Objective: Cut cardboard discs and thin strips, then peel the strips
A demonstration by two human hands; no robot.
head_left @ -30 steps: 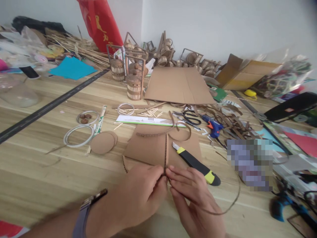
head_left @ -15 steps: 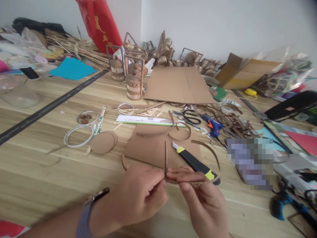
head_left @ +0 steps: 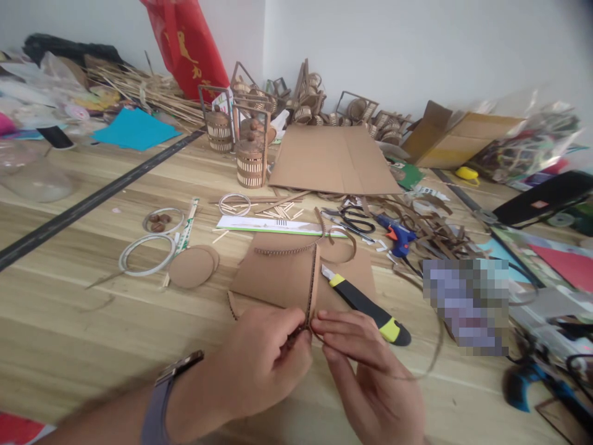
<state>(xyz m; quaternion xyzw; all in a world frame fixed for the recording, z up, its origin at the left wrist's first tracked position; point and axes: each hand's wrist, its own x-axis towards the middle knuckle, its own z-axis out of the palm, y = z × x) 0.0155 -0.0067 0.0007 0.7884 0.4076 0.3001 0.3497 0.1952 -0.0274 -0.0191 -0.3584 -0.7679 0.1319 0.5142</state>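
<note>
My left hand [head_left: 273, 352], with a watch on its wrist, is closed around a narrow corrugated cardboard strip [head_left: 313, 281]. One end of that strip rises from between the fingertips, over a flat cardboard piece [head_left: 273, 275]. Facing it, my right hand [head_left: 365, 364] presses its fingers and thumb together on a thin brown strip at the same spot. A length of this strip [head_left: 438, 349] curves out to the right; whether both are one piece is hidden by the fingers. Just beyond my right hand lies a utility knife [head_left: 364, 303] with its blade out.
Left are cardboard discs [head_left: 192, 267] and tape rolls [head_left: 147, 254]. A glue gun [head_left: 398, 238], scissors [head_left: 354, 219] and loose strips [head_left: 445, 232] lie right. Farther back are a large cardboard sheet [head_left: 331, 157] and small lidded buckets [head_left: 250, 164].
The upright strip reaches higher between my hands and leans slightly right. The strip from my right hand has swung outward and lower, off the knife. My right fingers have shifted slightly left.
</note>
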